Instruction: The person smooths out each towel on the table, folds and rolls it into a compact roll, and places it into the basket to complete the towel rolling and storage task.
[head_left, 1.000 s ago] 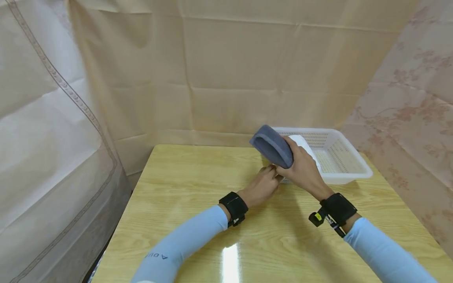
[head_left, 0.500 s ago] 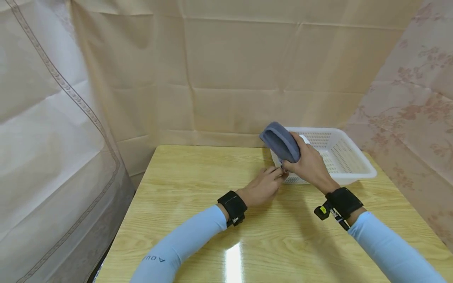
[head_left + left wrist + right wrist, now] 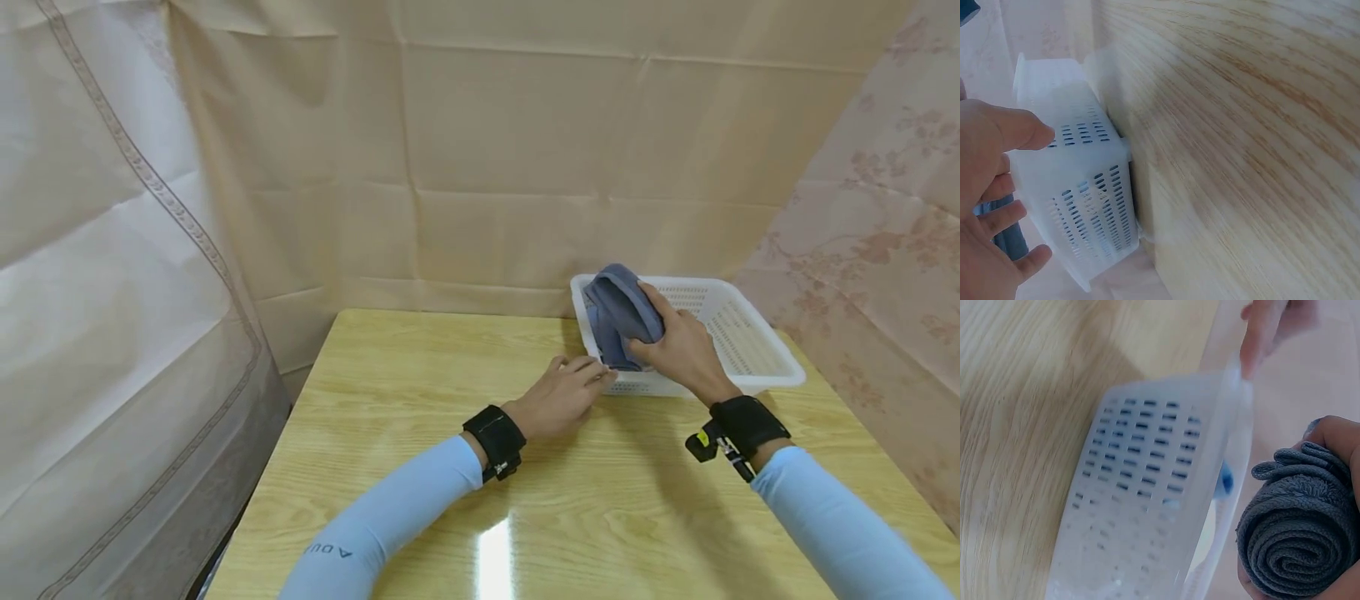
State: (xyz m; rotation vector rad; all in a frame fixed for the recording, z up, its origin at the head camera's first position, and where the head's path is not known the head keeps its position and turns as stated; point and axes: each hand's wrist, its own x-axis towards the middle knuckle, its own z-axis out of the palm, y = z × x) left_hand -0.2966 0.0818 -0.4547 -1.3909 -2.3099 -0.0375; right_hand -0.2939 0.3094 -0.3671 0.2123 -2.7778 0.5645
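My right hand grips a rolled grey-blue towel over the left end of a white plastic basket. The right wrist view shows the spiral end of the towel. Below it, a folded blue cloth lies inside the basket's left end; part of it is hidden by the towel. At the basket's near left corner is my left hand, its fingers loosely extended by the rim. In the left wrist view its fingers are spread and hold nothing.
The basket stands at the back right of a wood-grain table. A beige cloth hangs behind the table, a flowered one on the right and a pale one on the left.
My right hand has moved right with the rolled towel, from the basket's left edge to above its inside. The blue cloth now shows in the basket. My left fingers have loosened at the corner.
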